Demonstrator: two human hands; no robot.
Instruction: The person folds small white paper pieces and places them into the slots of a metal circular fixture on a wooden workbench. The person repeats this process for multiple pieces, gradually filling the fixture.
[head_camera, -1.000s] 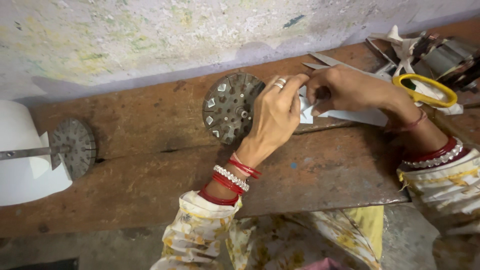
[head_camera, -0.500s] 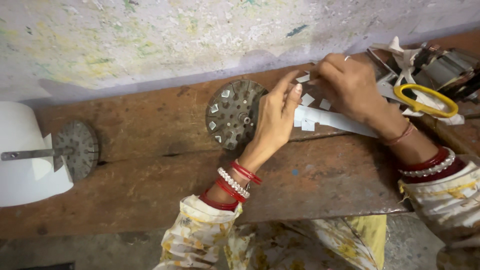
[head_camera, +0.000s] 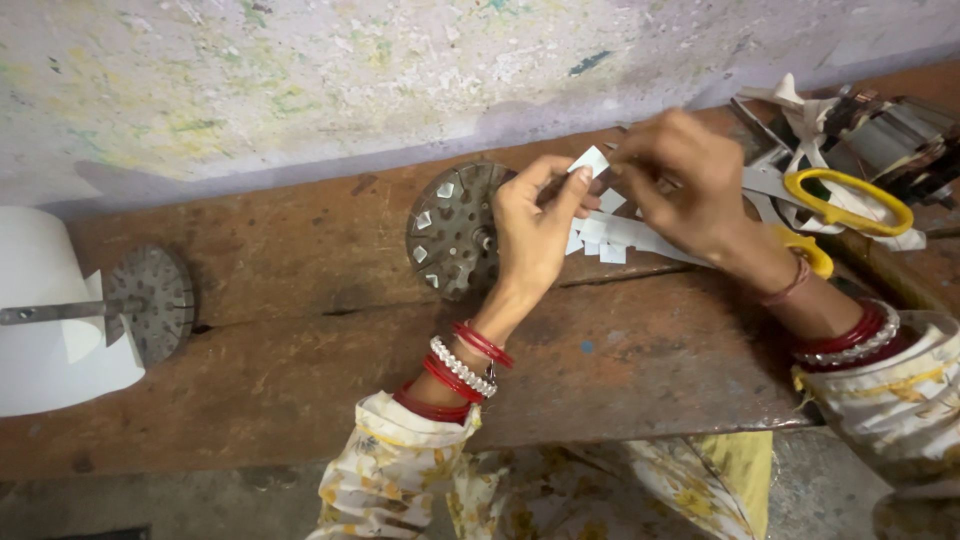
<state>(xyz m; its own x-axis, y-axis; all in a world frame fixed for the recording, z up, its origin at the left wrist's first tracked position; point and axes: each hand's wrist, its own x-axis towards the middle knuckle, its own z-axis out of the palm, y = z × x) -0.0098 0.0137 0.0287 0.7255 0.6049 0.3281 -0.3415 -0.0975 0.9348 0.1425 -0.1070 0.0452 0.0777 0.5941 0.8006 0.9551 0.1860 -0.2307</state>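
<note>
Worn wood, dull metal, matt paper

Rough, scuffed reddish wood for the surface (head_camera: 300, 370). Dull grey metal on the slotted disc (head_camera: 452, 232), flecked with small matt white paper squares (head_camera: 590, 160). Glossy yellow plastic on the scissors (head_camera: 845, 200). Shiny red bangles (head_camera: 462, 372); soft printed cloth sleeves (head_camera: 400, 480).

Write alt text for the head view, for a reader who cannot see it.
Two hands work over a worn wooden bench: the left hand pinches a small white paper piece by a round slotted metal disc, while the right hand reaches above a notched white strip. Yellow-handled scissors lie right; a second disc lies left.
</note>
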